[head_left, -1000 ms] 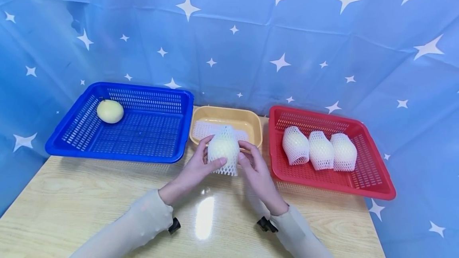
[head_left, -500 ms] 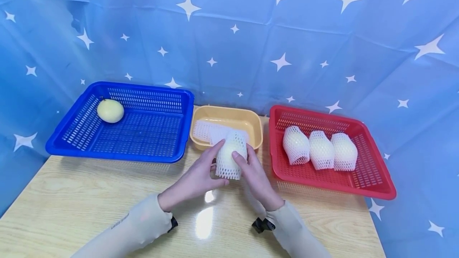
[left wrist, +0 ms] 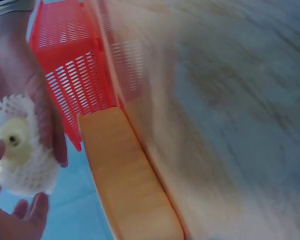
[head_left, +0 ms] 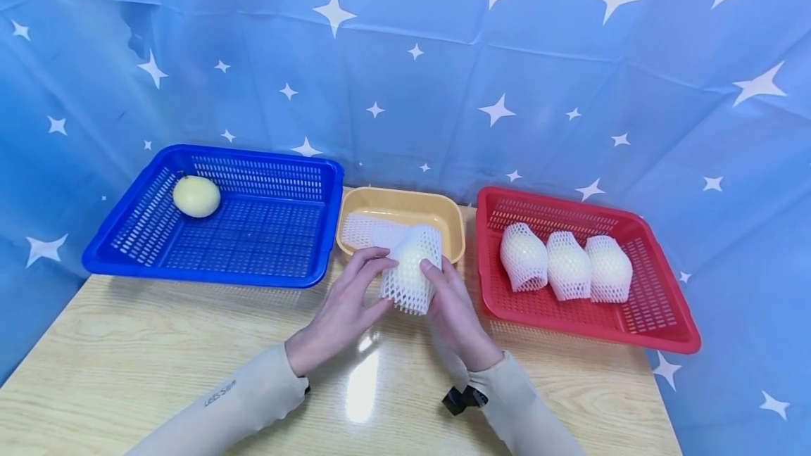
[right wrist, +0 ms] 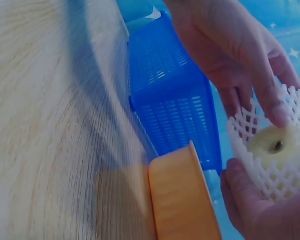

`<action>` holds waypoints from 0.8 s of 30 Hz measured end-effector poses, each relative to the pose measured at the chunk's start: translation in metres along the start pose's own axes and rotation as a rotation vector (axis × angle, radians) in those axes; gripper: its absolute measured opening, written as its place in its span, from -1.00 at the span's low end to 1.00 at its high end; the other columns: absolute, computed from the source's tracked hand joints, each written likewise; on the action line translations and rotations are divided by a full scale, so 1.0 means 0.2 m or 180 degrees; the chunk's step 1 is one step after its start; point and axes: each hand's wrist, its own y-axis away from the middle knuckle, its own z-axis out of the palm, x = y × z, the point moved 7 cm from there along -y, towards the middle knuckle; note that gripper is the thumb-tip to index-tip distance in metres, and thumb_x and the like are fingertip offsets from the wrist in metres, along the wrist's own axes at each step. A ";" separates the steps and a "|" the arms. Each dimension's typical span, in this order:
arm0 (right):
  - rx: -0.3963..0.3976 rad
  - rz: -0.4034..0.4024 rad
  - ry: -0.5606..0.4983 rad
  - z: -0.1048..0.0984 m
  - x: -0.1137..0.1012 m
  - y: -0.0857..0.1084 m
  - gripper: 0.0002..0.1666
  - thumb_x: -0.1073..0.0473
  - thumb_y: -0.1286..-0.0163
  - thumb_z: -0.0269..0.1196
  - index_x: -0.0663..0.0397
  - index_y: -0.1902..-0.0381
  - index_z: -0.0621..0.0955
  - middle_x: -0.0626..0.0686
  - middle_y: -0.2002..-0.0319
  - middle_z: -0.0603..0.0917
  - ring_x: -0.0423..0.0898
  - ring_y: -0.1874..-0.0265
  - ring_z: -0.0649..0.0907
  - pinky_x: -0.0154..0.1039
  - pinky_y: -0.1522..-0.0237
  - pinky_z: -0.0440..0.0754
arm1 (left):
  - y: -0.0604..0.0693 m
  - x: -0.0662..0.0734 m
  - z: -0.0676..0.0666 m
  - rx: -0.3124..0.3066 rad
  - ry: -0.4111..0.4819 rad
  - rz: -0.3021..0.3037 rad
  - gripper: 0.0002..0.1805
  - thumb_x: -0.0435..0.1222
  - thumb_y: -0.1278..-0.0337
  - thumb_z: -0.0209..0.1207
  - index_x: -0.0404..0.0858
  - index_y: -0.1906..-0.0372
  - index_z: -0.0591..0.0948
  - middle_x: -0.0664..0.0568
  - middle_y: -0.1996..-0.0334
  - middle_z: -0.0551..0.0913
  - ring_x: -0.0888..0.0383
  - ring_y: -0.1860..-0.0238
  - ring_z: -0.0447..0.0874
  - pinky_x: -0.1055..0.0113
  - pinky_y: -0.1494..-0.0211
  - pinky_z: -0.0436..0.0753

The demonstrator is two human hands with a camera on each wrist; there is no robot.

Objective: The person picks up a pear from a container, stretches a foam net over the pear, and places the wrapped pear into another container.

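A pale yellow pear (right wrist: 265, 142) sits inside a white foam net sleeve (head_left: 412, 287), above the table's middle. My right hand (head_left: 457, 315) grips the sleeved pear from the right, its thumb over the upper side. On the left, my left hand (head_left: 342, 315) has its thumb and fingers bent around the sleeve's near edge. In the right wrist view the left thumb touches the net's rim beside the pear's dark-dimpled end. The left wrist view shows that end exposed through the sleeve's opening. Part of the sleeve's far side is hidden.
A blue basket (head_left: 190, 277) at left holds one bare pear (head_left: 196, 196). Behind my hands stands a tan tray (head_left: 405, 194) with flat foam nets (head_left: 364, 231). A red basket (head_left: 570, 333) at right contains three sleeved pears (head_left: 608, 269). A starry blue curtain backs the table.
The sleeved pear has shifted slightly right and tilted. My right hand has moved from its side to a hold with the thumb on top; my left hand has moved its fingers to the near edge.
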 end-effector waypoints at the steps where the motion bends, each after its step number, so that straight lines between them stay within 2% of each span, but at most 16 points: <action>1: -0.0012 -0.0009 -0.0029 0.00 0.00 0.00 -0.30 0.01 -0.66 0.02 0.11 -0.59 0.12 0.17 -0.35 0.47 -0.11 -0.16 0.65 -0.23 -0.13 0.66 | 0.00 0.00 0.00 0.0076 0.0018 0.0074 -0.42 -0.49 -0.04 0.44 -0.26 -0.22 0.56 -0.16 -0.28 0.48 -0.10 -0.28 0.53 0.08 -0.36 0.56; 6: -0.0095 -0.0083 -0.0117 0.02 0.00 0.00 -0.32 0.08 -0.65 0.02 0.15 -0.58 0.12 0.07 -0.22 0.55 -0.13 -0.08 0.67 -0.24 -0.07 0.68 | 0.02 0.01 -0.02 0.0412 0.0194 0.0327 -0.62 -0.56 -0.08 0.35 -0.29 -0.03 0.64 -0.15 -0.13 0.57 -0.10 -0.18 0.59 0.25 -0.36 0.52; 10: -0.0143 -0.0105 -0.0112 0.02 -0.01 0.00 -0.33 0.09 -0.65 0.03 0.18 -0.56 0.14 0.05 -0.17 0.57 -0.14 -0.05 0.67 -0.26 -0.06 0.67 | 0.02 0.02 -0.03 0.0522 0.0321 0.0514 -0.72 -0.59 -0.11 0.33 -0.29 0.08 0.69 -0.12 -0.01 0.63 -0.06 -0.08 0.63 0.36 -0.30 0.53; 17: -0.0187 -0.0045 -0.0249 0.02 0.01 -0.01 -0.37 0.07 -0.67 -0.03 0.18 -0.55 0.15 0.05 -0.12 0.60 -0.12 -0.02 0.66 -0.28 -0.01 0.68 | 0.05 0.06 -0.02 0.0402 0.0356 0.0771 -0.70 -0.56 -0.05 0.40 -0.24 0.11 0.73 -0.05 0.04 0.66 -0.01 -0.03 0.62 0.33 -0.18 0.59; 21: -0.0150 -0.0047 -0.0249 0.02 0.00 -0.01 -0.36 0.07 -0.66 0.00 0.16 -0.55 0.16 0.06 -0.14 0.60 -0.11 -0.02 0.68 -0.28 -0.02 0.68 | 0.05 0.06 -0.01 0.0317 0.0311 0.0749 -0.73 -0.48 -0.10 0.42 -0.22 0.09 0.72 -0.03 0.03 0.65 0.01 -0.04 0.62 0.28 -0.16 0.61; 24: -0.0116 -0.0050 -0.0216 0.01 0.00 0.00 -0.37 0.07 -0.64 0.02 0.13 -0.54 0.18 0.08 -0.14 0.60 -0.11 -0.01 0.68 -0.28 -0.01 0.69 | 0.05 0.06 0.00 0.0262 0.0339 0.0687 -0.73 -0.32 -0.20 0.43 -0.22 0.02 0.70 -0.03 -0.01 0.63 0.00 -0.08 0.60 0.21 -0.22 0.60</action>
